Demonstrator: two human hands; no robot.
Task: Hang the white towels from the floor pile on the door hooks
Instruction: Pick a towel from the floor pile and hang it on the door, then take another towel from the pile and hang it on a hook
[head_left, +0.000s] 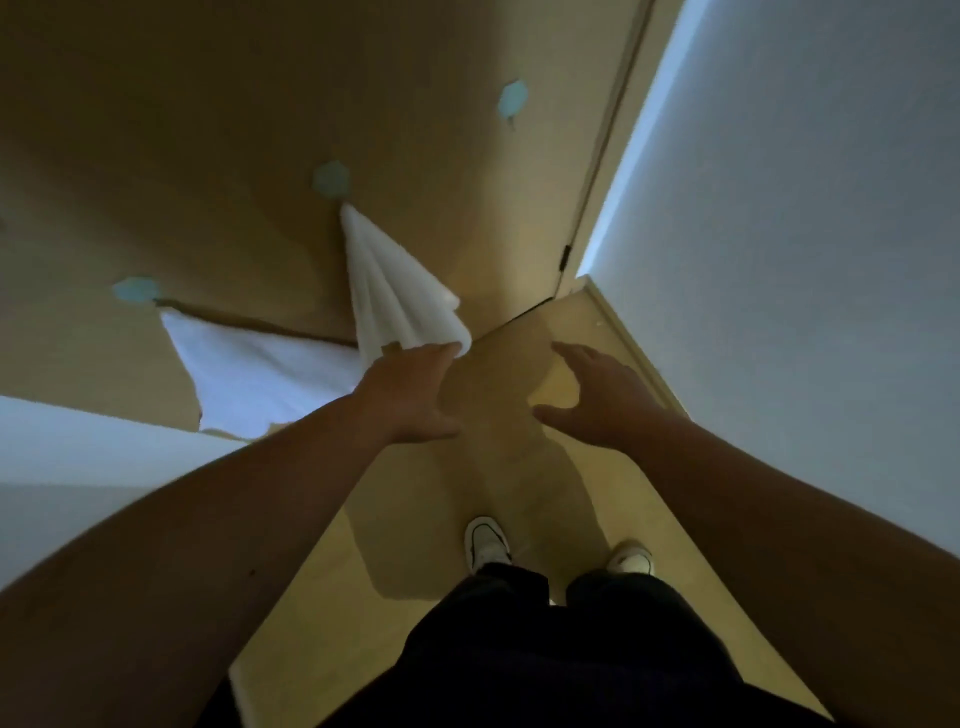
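My left hand (415, 395) touches the hem of the towel (400, 291) hung at twelve o'clock, probably straightening it; my right hand (597, 400) hovers apart, fingers spread, holding nothing.

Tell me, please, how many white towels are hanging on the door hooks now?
2. One towel hangs from the middle hook, its lower end at the left hand. The other towel hangs from the left hook. The right hook is bare.
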